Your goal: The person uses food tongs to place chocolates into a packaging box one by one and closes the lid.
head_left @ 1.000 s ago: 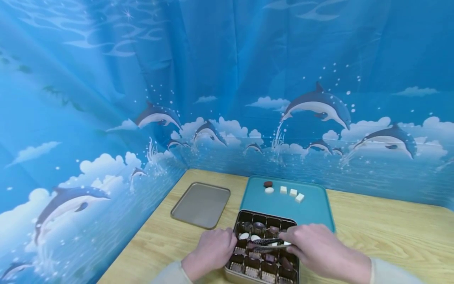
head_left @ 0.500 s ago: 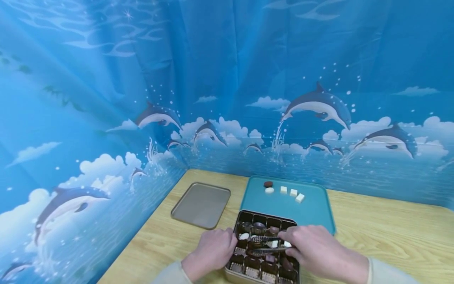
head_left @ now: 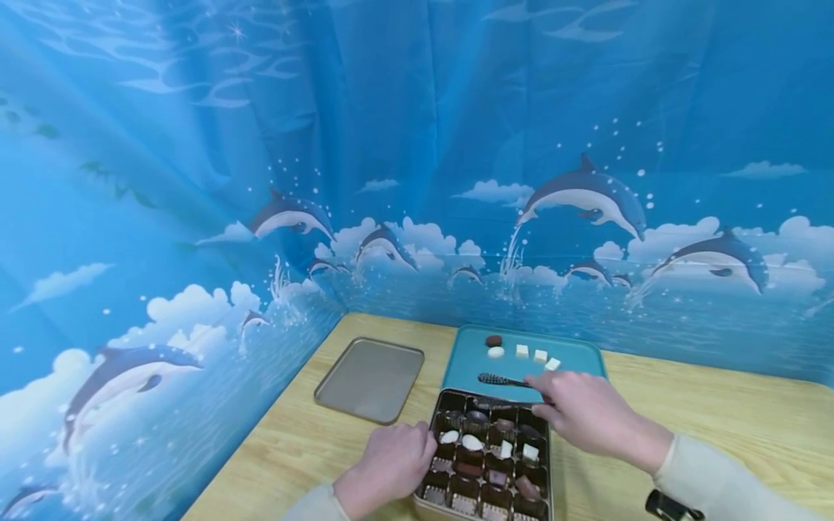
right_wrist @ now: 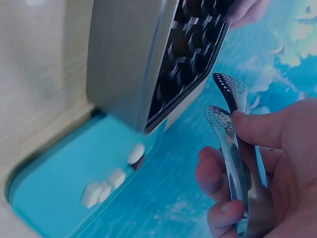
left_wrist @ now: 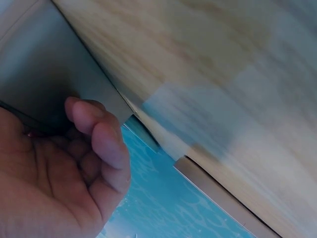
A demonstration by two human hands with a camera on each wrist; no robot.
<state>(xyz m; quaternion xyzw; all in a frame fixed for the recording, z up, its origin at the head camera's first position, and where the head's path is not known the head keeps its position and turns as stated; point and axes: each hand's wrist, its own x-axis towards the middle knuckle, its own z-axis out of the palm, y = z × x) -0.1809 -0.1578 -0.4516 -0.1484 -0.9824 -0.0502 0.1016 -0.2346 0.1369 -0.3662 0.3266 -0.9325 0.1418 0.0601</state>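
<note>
My left hand (head_left: 394,459) grips the left rim of a metal tin (right_wrist: 124,57), its fingers curled beside the wall in the left wrist view. Dark dividers split the tin into compartments. White oval chocolates (head_left: 472,442), white cube ones (head_left: 531,454) and several brown ones (head_left: 468,469) lie in them. Perforated metal tongs (right_wrist: 230,153) are in my right hand (head_left: 596,412), held between thumb and fingers. The arms of the tongs are spread apart with nothing between their tips. They hover over the tin's far edge and the near part of a teal tray (head_left: 465,362).
On the teal tray lie a brown oval chocolate (head_left: 494,340), a white oval one (head_left: 496,352) and three white cubes (head_left: 540,356). A flat metal lid (head_left: 371,380) rests on the wooden table (head_left: 280,449) at left. A dolphin-print curtain (head_left: 417,181) encloses the back and left.
My right hand has lifted the tongs from over the tin's middle compartments and moved them away toward the tray. A brown chocolate in the third row now shows. My left hand stays at the rim.
</note>
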